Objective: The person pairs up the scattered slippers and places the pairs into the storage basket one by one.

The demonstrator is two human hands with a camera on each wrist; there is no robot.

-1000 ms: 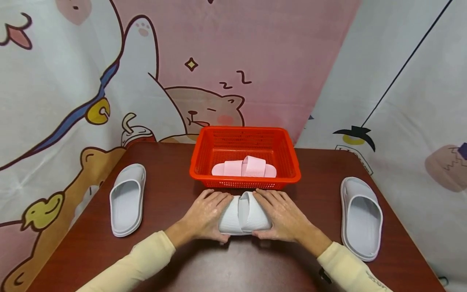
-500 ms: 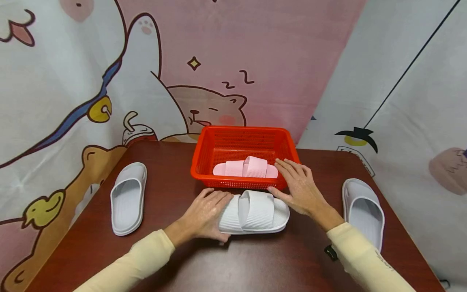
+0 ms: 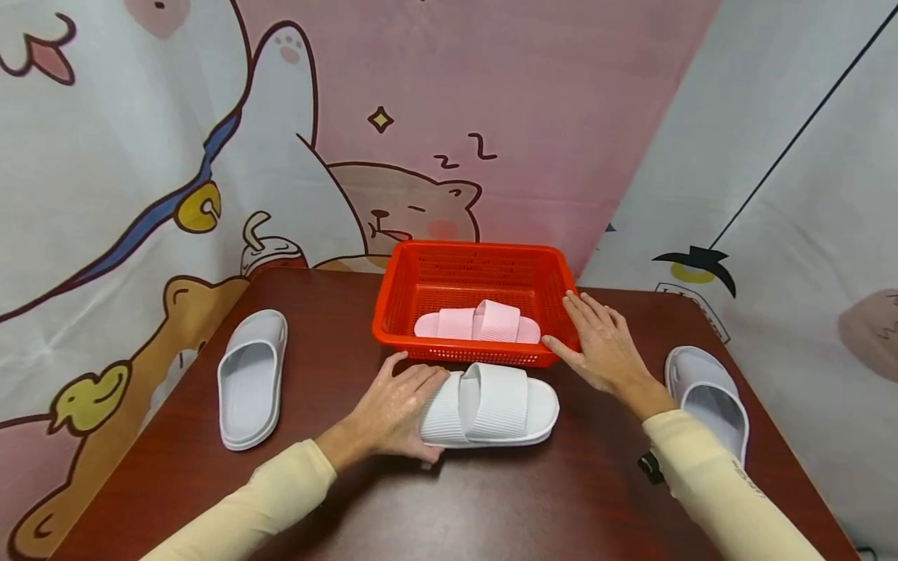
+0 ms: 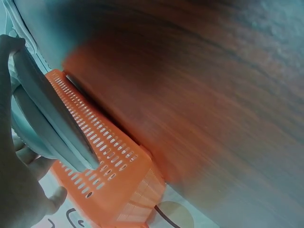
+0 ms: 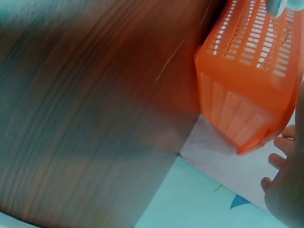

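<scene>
So the left hand (image 3: 393, 409) is resting on the heel end of a white slipper (image 3: 491, 405) lying sideways on the dark wood worktop (image 3: 491, 499), just in front of the red basket (image 3: 393, 331). Fingers are curled over the end of it with the thumb down at the near edge, so it's holding that slipper. From the left wrist view you get the slipper (image 4: 47, 118) right against the palm and the basket's (image 4: 114, 180) perforated wall just beside it.

The right hand (image 3: 603, 347) is flat and relaxed, fingers straight, laid against the basket's right wall with the thumb at the front corner. It isn't gripping anything. The right wrist view just shows the basket (image 5: 251, 71) corner and some fingertips (image 5: 280, 161) near it, pretty blurry.

Inside the basket there's a pink slipper (image 3: 480, 321) lying crossways. Two grey slippers sit out wide on the worktop: one (image 3: 251, 379) off to the left, one (image 3: 708, 397) on the right, partly behind the right forearm. Both well apart from the basket.

As for writing: no brand or label I can read on any slipper or the basket. The only lettering is the "z z" (image 3: 464, 152) doodle over the sleeping cartoon cat (image 3: 410, 214) on the pink backdrop.
</scene>
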